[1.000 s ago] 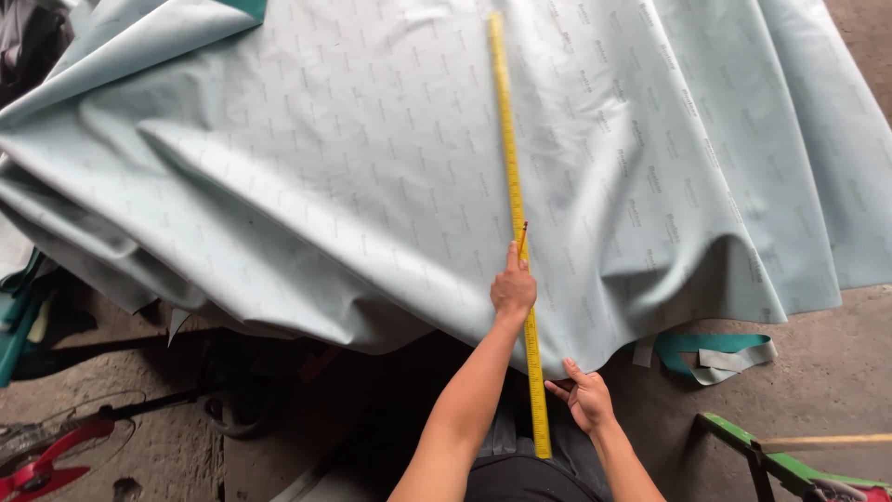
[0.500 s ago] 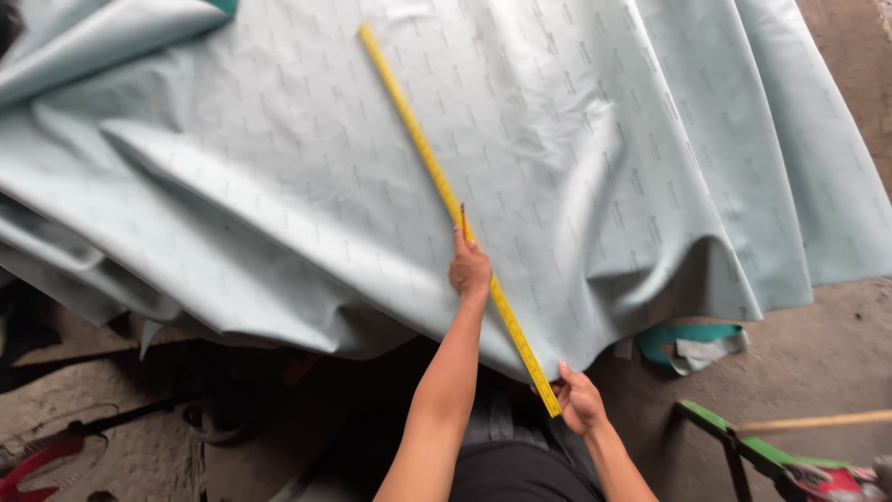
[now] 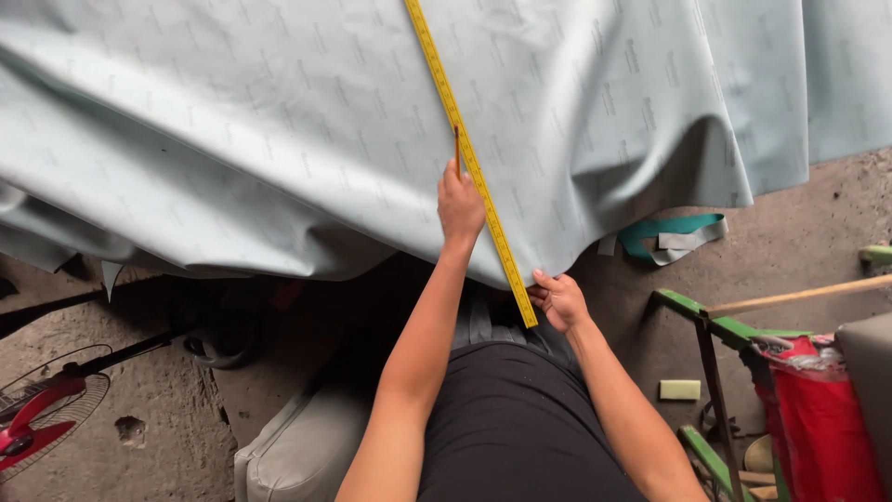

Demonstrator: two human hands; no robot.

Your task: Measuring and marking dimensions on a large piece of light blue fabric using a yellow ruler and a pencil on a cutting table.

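Observation:
A large sheet of pale blue-grey patterned material [image 3: 279,139] drapes over a work surface and hangs down at its near edge. A long yellow ruler [image 3: 465,153] lies slanted across it. My left hand [image 3: 460,200] holds a thin brown pencil [image 3: 456,149] upright, its tip on the sheet just left of the ruler. My right hand [image 3: 557,299] grips the ruler's near end, which juts past the sheet's edge.
Teal scraps [image 3: 674,232] lie on the concrete floor at right. A green-painted frame [image 3: 711,325], a wooden stick [image 3: 799,296] and a red bag [image 3: 818,409] stand at lower right. A red fan [image 3: 42,423] sits at lower left, with a grey cushion [image 3: 302,446] below my left arm.
The ruler swung to a slant, then steepened a little. My left hand stayed beside it with the pencil. The view closed in on the sheet's near edge.

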